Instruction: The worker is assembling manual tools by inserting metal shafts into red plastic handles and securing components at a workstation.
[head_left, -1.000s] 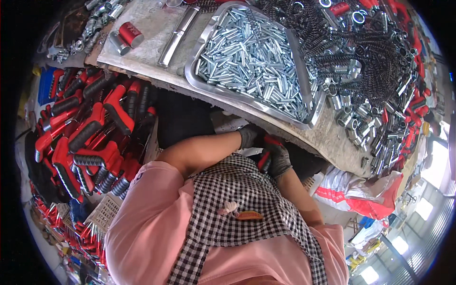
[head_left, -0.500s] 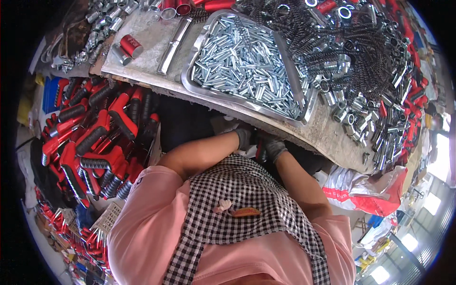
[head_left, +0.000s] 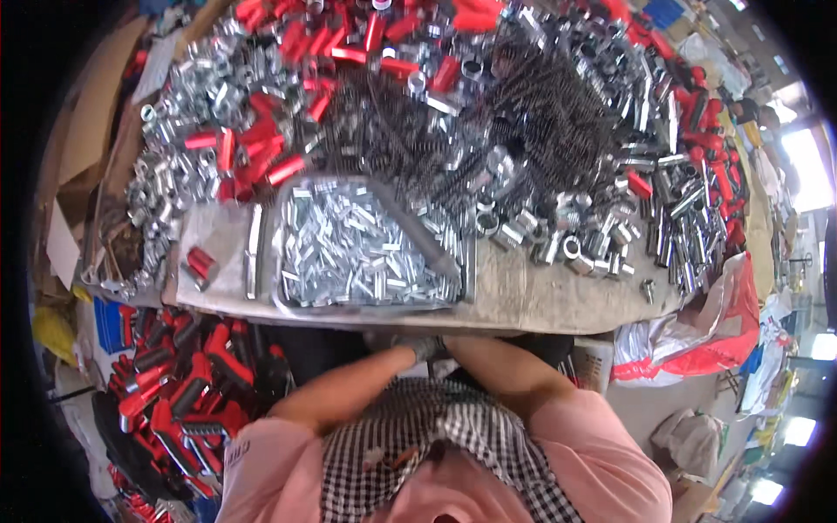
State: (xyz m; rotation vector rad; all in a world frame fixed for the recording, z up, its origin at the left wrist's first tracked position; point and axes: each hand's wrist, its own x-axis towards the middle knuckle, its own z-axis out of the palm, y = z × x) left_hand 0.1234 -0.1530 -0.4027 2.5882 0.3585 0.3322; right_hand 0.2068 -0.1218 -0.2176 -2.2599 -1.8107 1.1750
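Both my forearms meet in front of my chest, just under the front edge of the workbench [head_left: 540,301]. My left hand [head_left: 425,349] wears a grey glove and is bunched against my right hand [head_left: 450,347], which is mostly hidden behind it. Whether either holds something cannot be seen. Directly beyond them on the bench sits a metal tray [head_left: 277,261] heaped with small shiny steel pins [head_left: 357,248]. A dark rod [head_left: 417,228] lies slanted across the tray.
Behind the tray lie piles of black springs [head_left: 558,122], steel sleeves [head_left: 558,235] and red plastic handles [head_left: 261,139]. A bin of red and black tool handles [head_left: 174,383] stands at my lower left. A red and white sack [head_left: 697,340] hangs at the right.
My view has tipped up over the bench, showing more of the far piles. My gloved hands have drawn in together closer to my chest under the bench edge.
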